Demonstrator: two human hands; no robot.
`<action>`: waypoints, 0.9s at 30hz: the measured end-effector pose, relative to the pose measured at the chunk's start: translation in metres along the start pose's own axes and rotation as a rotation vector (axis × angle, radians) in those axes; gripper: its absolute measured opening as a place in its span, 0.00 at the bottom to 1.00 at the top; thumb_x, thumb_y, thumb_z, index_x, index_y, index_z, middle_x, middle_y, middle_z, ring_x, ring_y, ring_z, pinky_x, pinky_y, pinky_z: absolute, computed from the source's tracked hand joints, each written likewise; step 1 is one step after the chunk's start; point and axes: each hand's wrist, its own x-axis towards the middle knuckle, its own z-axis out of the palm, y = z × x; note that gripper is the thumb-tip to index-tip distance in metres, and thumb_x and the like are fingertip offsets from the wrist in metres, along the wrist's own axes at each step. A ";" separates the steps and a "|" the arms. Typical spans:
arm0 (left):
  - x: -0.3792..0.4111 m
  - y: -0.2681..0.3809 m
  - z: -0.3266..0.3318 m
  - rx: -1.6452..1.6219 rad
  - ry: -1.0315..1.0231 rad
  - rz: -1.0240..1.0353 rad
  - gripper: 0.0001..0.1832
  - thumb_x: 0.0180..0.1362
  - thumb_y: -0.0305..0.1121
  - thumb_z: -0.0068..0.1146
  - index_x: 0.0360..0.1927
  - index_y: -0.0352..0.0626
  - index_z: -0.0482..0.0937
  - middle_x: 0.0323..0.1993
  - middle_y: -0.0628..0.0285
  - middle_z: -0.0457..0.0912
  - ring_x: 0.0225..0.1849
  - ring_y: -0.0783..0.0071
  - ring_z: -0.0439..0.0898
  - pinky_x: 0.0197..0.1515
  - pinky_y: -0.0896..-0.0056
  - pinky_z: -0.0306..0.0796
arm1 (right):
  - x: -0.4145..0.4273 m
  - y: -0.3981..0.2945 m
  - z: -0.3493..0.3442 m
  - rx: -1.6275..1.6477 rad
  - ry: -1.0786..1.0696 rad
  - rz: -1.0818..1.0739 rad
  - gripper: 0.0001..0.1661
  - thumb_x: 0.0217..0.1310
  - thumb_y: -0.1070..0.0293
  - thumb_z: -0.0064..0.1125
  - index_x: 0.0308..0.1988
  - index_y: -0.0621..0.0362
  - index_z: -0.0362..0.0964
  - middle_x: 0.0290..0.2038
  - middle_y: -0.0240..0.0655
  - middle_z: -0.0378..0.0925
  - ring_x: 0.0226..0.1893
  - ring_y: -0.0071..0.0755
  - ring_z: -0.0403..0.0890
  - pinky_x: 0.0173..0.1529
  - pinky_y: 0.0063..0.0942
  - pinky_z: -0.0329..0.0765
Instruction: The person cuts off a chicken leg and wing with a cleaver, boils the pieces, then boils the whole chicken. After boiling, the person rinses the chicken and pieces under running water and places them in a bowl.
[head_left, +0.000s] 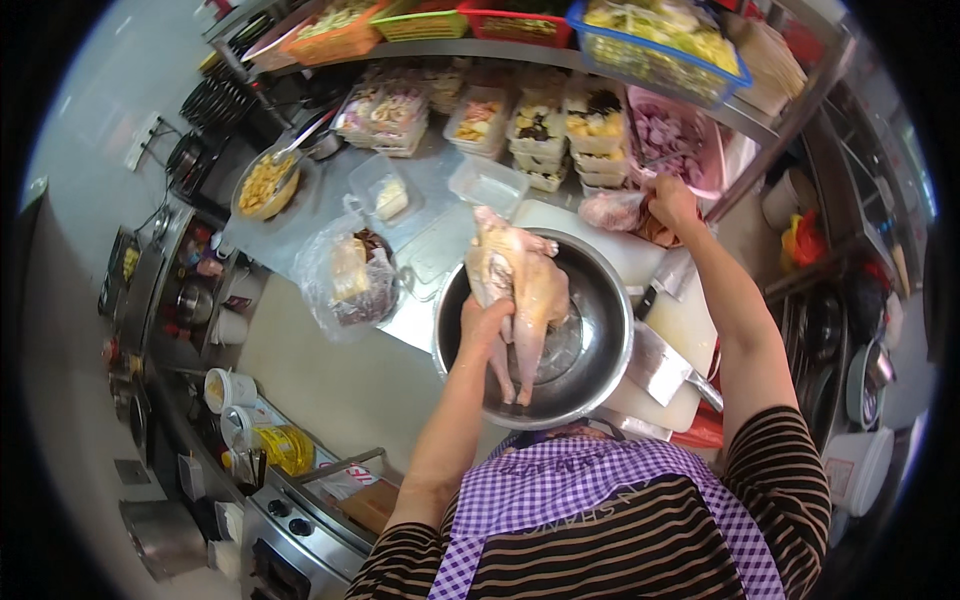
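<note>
My left hand (487, 324) grips a whole plucked chicken (523, 285) by its body, above a wide stainless steel bowl (616, 330). The bird's legs point towards me and hang down inside the rim. Over at the right, the curled fingers of my right hand (671, 202) pinch a clear plastic bag of meat (613, 210). Reddish-brown pieces (661, 231) show just under that hand; what they are is unclear. The bag lies on a white cutting board (694, 322), beside a cleaver (660, 364) and a second knife (669, 277).
Stacked plastic tubs of cut food (536, 131) and a pink basket of chopped onion (667, 135) line the back. A metal shelf (510, 54) with baskets hangs above them. To the left are a bowl with a spoon (262, 187), a plastic bag (349, 277) and open tubs (382, 191).
</note>
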 end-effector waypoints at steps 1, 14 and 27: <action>0.002 -0.001 -0.002 0.019 -0.033 -0.007 0.23 0.42 0.22 0.57 0.47 0.32 0.77 0.39 0.56 0.82 0.38 0.67 0.81 0.41 0.69 0.74 | 0.002 0.007 -0.003 -0.043 -0.079 0.057 0.18 0.46 0.67 0.59 0.42 0.52 0.79 0.41 0.47 0.79 0.44 0.52 0.78 0.48 0.44 0.75; 0.038 0.052 -0.035 0.276 -0.172 0.013 0.27 0.36 0.23 0.54 0.47 0.33 0.78 0.38 0.59 0.82 0.40 0.66 0.81 0.45 0.69 0.73 | -0.186 -0.135 0.003 1.352 -1.023 0.640 0.24 0.63 0.63 0.57 0.54 0.67 0.67 0.40 0.48 0.79 0.30 0.36 0.84 0.32 0.29 0.86; 0.186 0.136 -0.097 1.216 -0.158 0.439 0.40 0.37 0.35 0.68 0.60 0.48 0.72 0.52 0.51 0.79 0.51 0.54 0.79 0.53 0.59 0.72 | -0.155 -0.144 -0.010 0.943 -0.176 0.340 0.13 0.62 0.69 0.54 0.46 0.60 0.77 0.42 0.39 0.79 0.42 0.32 0.80 0.46 0.31 0.77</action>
